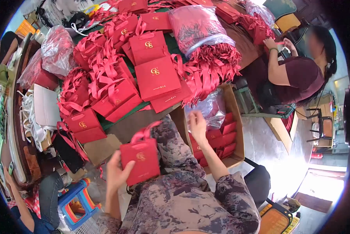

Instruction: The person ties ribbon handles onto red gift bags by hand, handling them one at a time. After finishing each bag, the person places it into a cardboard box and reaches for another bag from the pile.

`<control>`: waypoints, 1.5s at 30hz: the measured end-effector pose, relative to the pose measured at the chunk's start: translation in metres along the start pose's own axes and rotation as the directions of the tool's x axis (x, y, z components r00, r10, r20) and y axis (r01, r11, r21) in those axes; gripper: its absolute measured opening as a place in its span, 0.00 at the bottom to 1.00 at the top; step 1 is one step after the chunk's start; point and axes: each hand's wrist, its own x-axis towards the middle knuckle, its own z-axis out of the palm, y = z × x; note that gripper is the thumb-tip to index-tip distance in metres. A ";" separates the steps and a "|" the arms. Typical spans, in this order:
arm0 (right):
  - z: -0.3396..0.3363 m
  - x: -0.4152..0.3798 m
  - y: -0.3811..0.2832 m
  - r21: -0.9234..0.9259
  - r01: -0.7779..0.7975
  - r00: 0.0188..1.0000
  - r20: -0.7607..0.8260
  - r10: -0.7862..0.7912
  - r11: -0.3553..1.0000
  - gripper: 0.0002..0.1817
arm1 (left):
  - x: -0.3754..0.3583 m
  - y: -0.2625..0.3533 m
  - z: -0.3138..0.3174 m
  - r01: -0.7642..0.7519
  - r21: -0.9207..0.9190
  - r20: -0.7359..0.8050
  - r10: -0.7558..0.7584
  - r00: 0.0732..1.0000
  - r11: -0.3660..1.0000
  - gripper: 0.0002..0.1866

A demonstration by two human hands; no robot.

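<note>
My left hand (117, 170) grips a small red paper gift bag (142, 167) by its lower left side, thumb on the front. The bag has a gold logo and a pink-red ribbon handle (142, 134) standing up from its top. My right hand (197, 125) is raised over an open cardboard box (237, 134). Its fingers are curled together, and whatever they may hold is too small to make out. Inside the box are rows of red bags (221, 139) and a clear plastic bag (211, 107).
Ahead, the table holds stacked red bags (156, 78) with ribbons and a big plastic sack of ribbons (198, 31). At right a co-worker (303, 74) handles ribbon. Another person's arm (21, 199) shows at lower left, near a blue stool (76, 202).
</note>
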 end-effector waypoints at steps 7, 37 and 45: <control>0.009 0.063 0.079 -0.385 0.392 0.813 -0.280 -0.511 0.835 0.10 | 0.018 0.074 0.012 -0.032 0.553 -0.267 0.214 0.940 0.832 0.31; -0.092 -0.005 -0.156 -0.555 0.700 0.522 -0.032 -0.852 0.450 0.07 | 0.085 -0.033 0.068 -0.297 0.608 -0.029 0.395 0.918 0.736 0.12; -0.046 0.008 -0.105 0.187 0.648 0.745 0.044 -0.665 0.738 0.04 | 0.096 -0.028 0.056 -0.210 0.444 0.049 0.210 0.976 0.871 0.07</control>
